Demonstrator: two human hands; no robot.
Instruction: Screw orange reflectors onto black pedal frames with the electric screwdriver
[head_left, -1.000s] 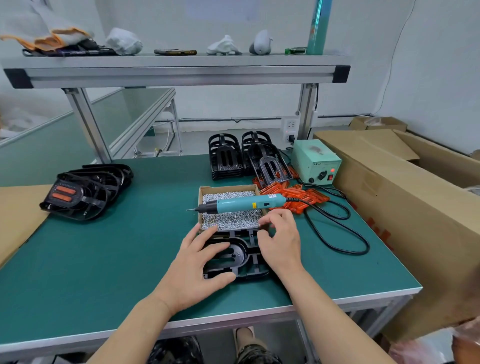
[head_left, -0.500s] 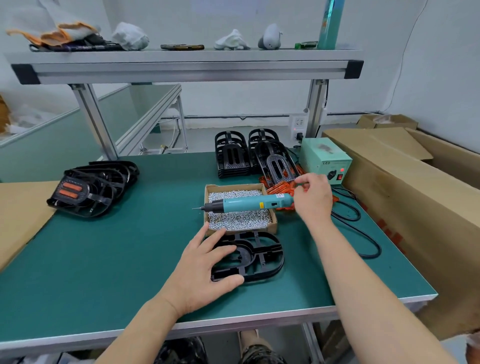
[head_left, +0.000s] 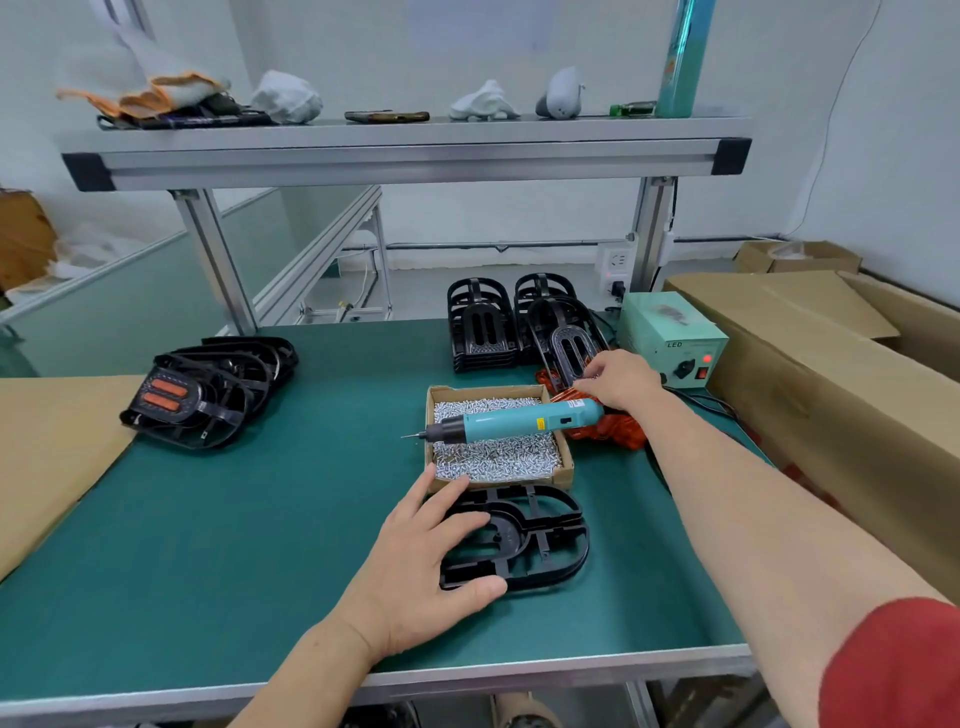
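Observation:
A black pedal frame (head_left: 540, 540) lies flat near the table's front edge. My left hand (head_left: 431, 566) rests on its left end with fingers spread and the thumb against its near rim. The teal electric screwdriver (head_left: 519, 422) lies across an open cardboard box of screws (head_left: 567, 467), tip pointing left. Behind its handle sits a pile of orange reflectors (head_left: 610, 434). My right hand (head_left: 621, 384) reaches over that pile, thumb and forefinger pinching a reflector at its top.
Stacks of bare black frames (head_left: 483, 332) stand at the back, next to a green power unit (head_left: 670, 338) with its cable. Frames fitted with reflectors (head_left: 208, 395) are piled at the left. A large cardboard box (head_left: 831, 374) flanks the right, a cardboard sheet (head_left: 41, 447) the left.
My right hand left the frame and moved back and right to the orange reflector pile. My left hand stayed on the frame.

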